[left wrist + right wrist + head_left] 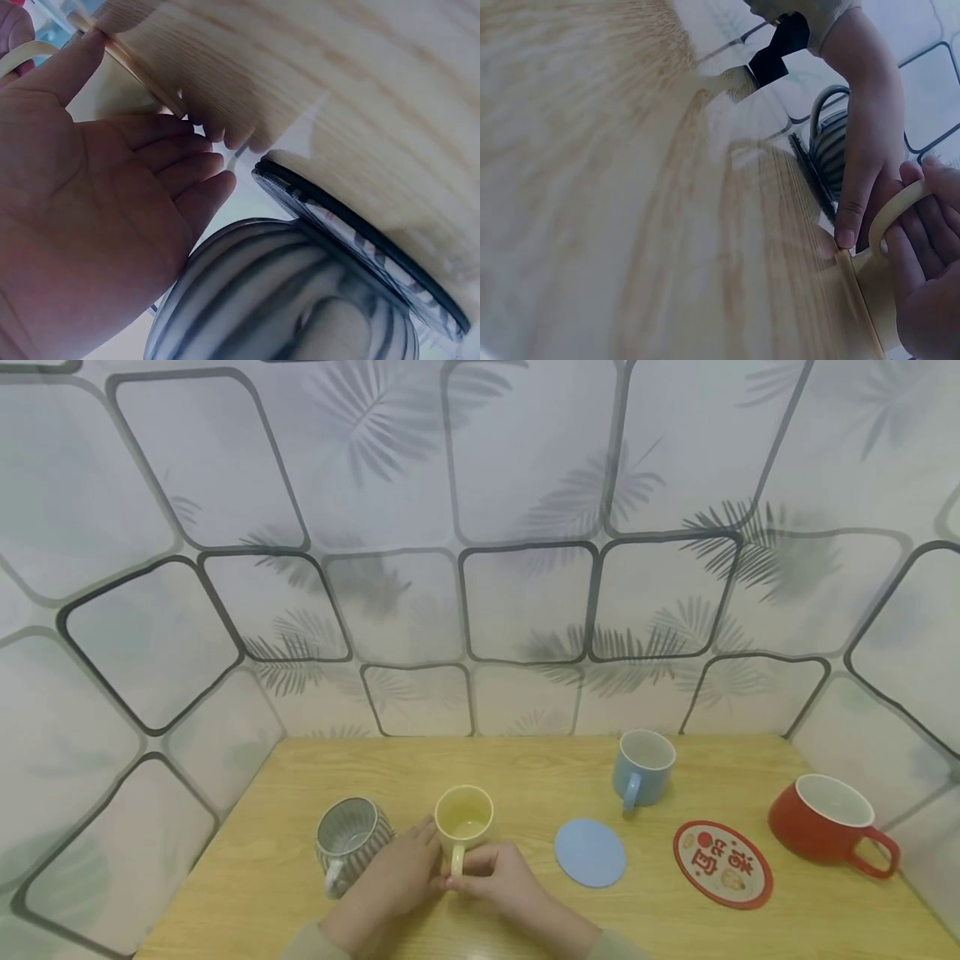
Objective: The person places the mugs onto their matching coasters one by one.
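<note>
Your right hand [504, 878] pinches the handle [457, 860] of the pale-yellow cylindrical mug [466, 827], upright between your hands, bare yellow inside, long axis vertical, handle towards you; your left hand [409, 867], fingers straight and together, meets the thin tan coaster [138, 71] beneath.

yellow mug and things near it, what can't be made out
Left wrist view: much of the yellow mug, behind the left hand.
Right wrist view: part of its body, behind the right hand.
Left wrist view: rim of the gray striped mug, cut off by the bottom edge; much of the coaster, under it.
</note>
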Tool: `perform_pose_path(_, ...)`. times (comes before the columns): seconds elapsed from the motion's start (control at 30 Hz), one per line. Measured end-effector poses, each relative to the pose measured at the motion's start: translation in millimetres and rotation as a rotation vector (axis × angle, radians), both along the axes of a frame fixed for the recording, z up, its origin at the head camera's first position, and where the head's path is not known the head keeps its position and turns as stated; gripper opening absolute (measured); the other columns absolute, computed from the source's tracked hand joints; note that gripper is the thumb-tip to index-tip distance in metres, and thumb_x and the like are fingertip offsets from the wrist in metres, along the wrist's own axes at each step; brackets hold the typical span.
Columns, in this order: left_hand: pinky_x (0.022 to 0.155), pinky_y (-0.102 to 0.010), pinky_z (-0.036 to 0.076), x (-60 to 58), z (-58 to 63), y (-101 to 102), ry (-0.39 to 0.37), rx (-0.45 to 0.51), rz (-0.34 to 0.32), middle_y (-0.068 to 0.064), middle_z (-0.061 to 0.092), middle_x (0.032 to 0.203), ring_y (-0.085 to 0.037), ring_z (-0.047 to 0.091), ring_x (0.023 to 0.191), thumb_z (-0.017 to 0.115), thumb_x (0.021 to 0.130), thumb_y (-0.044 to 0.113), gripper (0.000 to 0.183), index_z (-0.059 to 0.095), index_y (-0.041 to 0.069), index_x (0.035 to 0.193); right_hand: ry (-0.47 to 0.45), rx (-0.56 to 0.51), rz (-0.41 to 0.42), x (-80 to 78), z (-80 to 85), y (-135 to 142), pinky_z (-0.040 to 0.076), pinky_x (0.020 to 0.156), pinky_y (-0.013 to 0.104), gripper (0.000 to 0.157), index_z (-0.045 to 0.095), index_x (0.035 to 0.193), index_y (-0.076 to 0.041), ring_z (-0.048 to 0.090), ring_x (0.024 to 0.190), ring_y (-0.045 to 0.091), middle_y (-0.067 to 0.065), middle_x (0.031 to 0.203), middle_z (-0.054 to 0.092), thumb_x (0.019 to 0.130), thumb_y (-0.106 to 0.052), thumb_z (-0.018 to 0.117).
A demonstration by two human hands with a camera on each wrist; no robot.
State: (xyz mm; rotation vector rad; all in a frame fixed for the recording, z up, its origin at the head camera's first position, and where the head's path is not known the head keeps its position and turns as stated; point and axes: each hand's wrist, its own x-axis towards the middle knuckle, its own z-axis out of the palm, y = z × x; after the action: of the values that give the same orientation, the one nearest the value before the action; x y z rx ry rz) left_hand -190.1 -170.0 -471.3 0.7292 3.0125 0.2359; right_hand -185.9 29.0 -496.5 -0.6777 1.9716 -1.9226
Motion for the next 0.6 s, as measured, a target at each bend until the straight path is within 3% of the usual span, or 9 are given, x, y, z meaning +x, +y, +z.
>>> perform_pose_path(0.4, 0.121, -0.061, 0.045, -0.7, -1.1, 0.0, -0.003, -0.022, -0.002, -0.025, 0.050, 0.160, -0.045, 0.049, 0.148, 0.078, 0.092, 0.046, 0.084, 0.049, -0.003, 0.154, -0.007, 0.053, -0.011, 2.5, 2.7, 3.1, 0.054, 0.093, 0.015, 0.022, 0.079, 0.111, 0.003, 0.072, 0.099, -0.002, 0.023, 0.111, 0.080, 0.095, -0.011, 0.078)
perform_pose_path(0.6, 0.120, -0.060, 0.047, 1.3, -1.6, -1.2, 0.036, -0.022, -0.018, -0.027, 0.051, 0.158, -0.046, 0.051, 0.146, 0.077, 0.093, 0.046, 0.082, 0.050, -0.004, 0.153, 0.006, 0.045, 0.015, 4.5, 5.7, 6.1, 0.054, 0.095, 0.014, 0.021, 0.077, 0.113, 0.005, 0.072, 0.101, -0.001, 0.024, 0.113, 0.079, 0.097, -0.008, 0.075)
